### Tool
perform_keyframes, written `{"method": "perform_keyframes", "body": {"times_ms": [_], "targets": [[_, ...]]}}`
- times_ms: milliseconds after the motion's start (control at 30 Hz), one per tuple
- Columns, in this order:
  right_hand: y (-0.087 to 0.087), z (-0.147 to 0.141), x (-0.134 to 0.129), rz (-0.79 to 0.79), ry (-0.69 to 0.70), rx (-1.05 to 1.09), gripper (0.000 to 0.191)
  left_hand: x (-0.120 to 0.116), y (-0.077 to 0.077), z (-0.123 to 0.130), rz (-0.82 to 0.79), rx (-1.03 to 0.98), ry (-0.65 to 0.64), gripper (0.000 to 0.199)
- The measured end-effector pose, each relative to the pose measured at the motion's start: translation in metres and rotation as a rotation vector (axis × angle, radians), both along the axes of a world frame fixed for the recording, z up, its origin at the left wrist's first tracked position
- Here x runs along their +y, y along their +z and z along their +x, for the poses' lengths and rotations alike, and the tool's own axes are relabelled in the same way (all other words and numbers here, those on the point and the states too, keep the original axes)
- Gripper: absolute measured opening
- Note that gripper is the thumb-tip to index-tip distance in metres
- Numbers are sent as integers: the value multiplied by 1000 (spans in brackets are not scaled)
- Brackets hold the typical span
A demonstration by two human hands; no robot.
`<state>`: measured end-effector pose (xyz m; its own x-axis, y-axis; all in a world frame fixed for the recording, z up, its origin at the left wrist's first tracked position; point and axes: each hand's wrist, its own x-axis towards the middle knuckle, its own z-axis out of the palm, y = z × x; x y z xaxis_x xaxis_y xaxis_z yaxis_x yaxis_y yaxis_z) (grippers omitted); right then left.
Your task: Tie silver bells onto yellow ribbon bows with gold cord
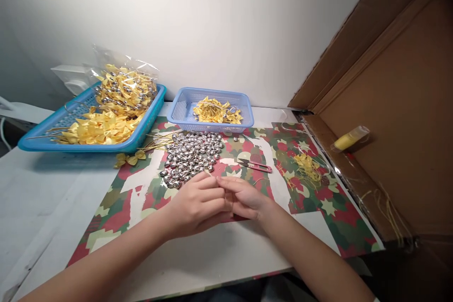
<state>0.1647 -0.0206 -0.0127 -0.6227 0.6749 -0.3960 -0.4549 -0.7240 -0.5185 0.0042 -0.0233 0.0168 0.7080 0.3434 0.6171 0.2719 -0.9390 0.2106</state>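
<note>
My left hand (200,204) and my right hand (245,197) meet over the front middle of the table, fingertips pinched together. A small pale bit shows at the fingertips, but the fingers hide what they hold. Just beyond my left hand lies a heap of shiny silver bells (193,153). Pink-handled thread snips (260,166) rest on the patterned paper past my right hand. Yellow ribbon bows (132,157) with gold cords (161,141) lie to the left of the bells.
A blue basket (85,148) at left holds yellow bows and a clear bag (125,87) of bows with bells. Behind the bells stands a lighter blue basket (210,127) with more. Yellow thread scraps (307,169) lie at right, near a cardboard wall (396,104) and a yellow spool (350,139).
</note>
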Motion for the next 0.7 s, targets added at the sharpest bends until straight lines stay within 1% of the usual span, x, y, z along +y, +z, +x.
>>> {"method": "perform_keyframes", "body": {"times_ms": [67,167,267,367,500,600,633,667,700], "targets": [[2,0,1,-12,-22,9,25,-5,-4,4,69,14,-1,11],[3,3,3,-13,-58,-5,26,-11,-10,9,159,28,-8,15],[3,9,5,-1,-102,-4,29,-15,-13,12,180,72,-39,20],[6,14,6,37,-137,9,26,-19,-15,14,168,111,-55,22],[14,17,7,55,-178,-34,26,-23,-18,18,133,124,-86,21],[18,19,10,73,-254,-33,26,-20,-14,13,78,134,-121,10],[19,21,11,79,-293,-20,25,-16,-11,9,52,136,-115,8],[19,23,13,88,-334,-5,24,-11,-7,3,24,138,-91,13],[21,25,14,103,-372,13,23,-4,-2,-5,-14,132,-14,15]]}}
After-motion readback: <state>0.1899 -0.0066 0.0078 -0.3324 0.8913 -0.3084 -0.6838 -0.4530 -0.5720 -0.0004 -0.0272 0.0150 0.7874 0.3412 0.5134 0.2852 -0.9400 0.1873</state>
